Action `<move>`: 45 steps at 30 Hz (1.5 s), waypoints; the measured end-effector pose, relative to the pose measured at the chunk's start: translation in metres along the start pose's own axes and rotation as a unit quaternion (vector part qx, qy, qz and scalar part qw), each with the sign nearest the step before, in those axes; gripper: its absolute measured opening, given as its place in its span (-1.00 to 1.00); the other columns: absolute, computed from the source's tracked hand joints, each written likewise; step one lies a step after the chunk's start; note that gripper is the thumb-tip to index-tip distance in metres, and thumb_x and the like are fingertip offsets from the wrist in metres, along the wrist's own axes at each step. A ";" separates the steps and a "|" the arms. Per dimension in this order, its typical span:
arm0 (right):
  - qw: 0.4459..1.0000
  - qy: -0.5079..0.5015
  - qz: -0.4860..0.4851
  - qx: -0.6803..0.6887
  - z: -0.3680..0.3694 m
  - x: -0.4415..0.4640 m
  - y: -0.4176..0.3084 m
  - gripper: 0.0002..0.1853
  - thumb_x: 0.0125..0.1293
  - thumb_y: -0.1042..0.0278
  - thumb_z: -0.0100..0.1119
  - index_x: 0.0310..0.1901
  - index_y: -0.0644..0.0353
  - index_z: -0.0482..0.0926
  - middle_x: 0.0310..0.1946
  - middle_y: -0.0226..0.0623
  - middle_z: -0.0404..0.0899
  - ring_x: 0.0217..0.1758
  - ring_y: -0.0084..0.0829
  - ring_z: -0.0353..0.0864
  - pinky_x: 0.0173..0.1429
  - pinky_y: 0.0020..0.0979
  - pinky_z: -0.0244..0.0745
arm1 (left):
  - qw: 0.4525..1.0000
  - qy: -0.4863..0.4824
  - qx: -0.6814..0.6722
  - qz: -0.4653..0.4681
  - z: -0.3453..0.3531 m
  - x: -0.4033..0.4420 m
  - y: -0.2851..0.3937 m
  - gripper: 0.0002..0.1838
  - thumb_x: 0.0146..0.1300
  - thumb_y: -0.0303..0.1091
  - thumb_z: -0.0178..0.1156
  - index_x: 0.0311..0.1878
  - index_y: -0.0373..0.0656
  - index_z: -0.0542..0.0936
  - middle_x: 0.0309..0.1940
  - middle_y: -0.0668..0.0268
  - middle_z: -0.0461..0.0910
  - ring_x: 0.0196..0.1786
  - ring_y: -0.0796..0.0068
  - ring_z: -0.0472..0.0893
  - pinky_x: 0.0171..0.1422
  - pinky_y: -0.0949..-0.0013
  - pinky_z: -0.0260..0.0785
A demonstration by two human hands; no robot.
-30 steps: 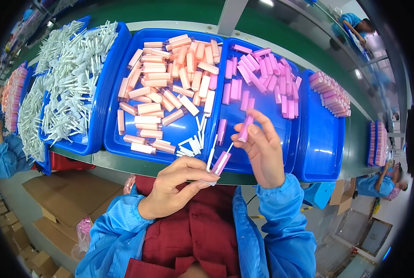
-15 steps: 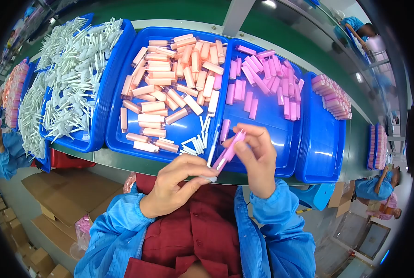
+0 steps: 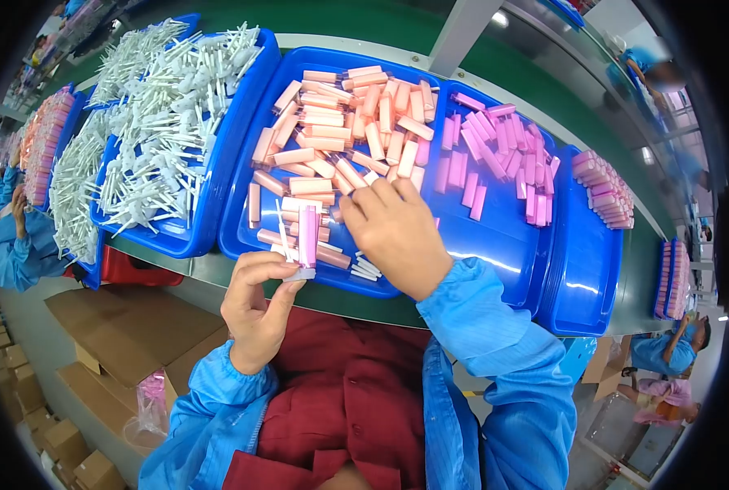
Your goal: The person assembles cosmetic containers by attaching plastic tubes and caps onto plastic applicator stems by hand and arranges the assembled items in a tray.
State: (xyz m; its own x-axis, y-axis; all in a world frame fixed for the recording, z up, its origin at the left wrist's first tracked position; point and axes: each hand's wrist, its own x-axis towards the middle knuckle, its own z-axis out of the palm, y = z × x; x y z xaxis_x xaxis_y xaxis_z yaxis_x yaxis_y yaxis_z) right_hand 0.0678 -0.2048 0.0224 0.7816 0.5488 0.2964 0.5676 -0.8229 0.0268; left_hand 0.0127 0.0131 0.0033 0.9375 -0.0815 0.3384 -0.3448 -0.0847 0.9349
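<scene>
Upright between the thumb and fingers of my left hand (image 3: pixel 258 302) is a pink rectangular tube (image 3: pixel 308 237) on a pale flat base, with thin white sticks beside it. My left hand is closed on this piece, in front of the near rim of the middle tray. My right hand (image 3: pixel 397 233) reaches palm down over that tray, its fingers curled among the peach tubes (image 3: pixel 328 131). The fingertips are hidden, so what they grip does not show. Several short white sticks (image 3: pixel 366 268) lie in the tray just below this hand.
Left of the middle blue tray (image 3: pixel 234 220) stand trays heaped with white stick parts (image 3: pixel 168 122). To the right, one blue tray (image 3: pixel 495 245) holds pink tubes (image 3: pixel 503 143), and another has stacked pink pieces (image 3: pixel 603 192). Cardboard (image 3: pixel 128 327) lies below the bench. Other people sit farther off.
My right hand has let go of the pink tube and moved left over the peach tubes. My left hand has shifted left and now holds the pink tube upright.
</scene>
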 end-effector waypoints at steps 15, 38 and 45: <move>0.464 0.149 0.385 0.784 -0.043 -0.045 0.008 -0.54 0.37 0.44 0.10 0.30 0.28 0.39 -0.08 -0.12 0.63 -0.08 -0.34 0.68 0.12 -0.24 0.63 | 0.973 -0.220 -0.074 0.014 0.026 0.006 0.038 -0.73 0.13 -0.65 0.39 -0.08 -0.21 0.73 -0.17 0.23 0.68 -0.12 0.34 0.64 -0.02 0.34 0.49; 0.574 0.159 0.274 0.755 -0.050 -0.085 -0.017 -0.59 0.37 0.35 0.29 0.14 0.25 0.36 -0.15 0.02 0.66 -0.10 -0.29 0.72 0.00 -0.30 0.64 | 0.988 -0.146 -0.041 0.001 0.047 0.001 0.020 -0.42 0.04 -0.58 0.54 0.07 -0.21 0.41 -0.07 0.19 0.50 -0.08 0.40 0.57 0.10 0.33 0.47; 0.558 0.112 0.120 0.814 -0.037 -0.092 -0.014 -0.64 0.37 0.43 0.23 0.17 0.26 0.47 0.09 -0.10 0.59 0.18 -0.33 0.55 0.27 -0.27 0.42 | 0.593 -0.422 -0.551 -0.408 0.061 0.013 0.023 -0.33 0.44 0.12 0.17 0.30 -0.28 0.37 0.03 0.00 0.59 0.13 0.14 0.63 0.31 0.08 0.46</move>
State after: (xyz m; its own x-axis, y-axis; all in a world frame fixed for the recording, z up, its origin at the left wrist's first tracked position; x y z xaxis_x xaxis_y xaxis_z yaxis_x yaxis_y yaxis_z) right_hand -0.0214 -0.2497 0.0306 0.9369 0.2703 0.2219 0.0793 0.4540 -0.8875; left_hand 0.0145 -0.0508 0.0229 0.2519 -0.9677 -0.0139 0.8841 0.2243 0.4100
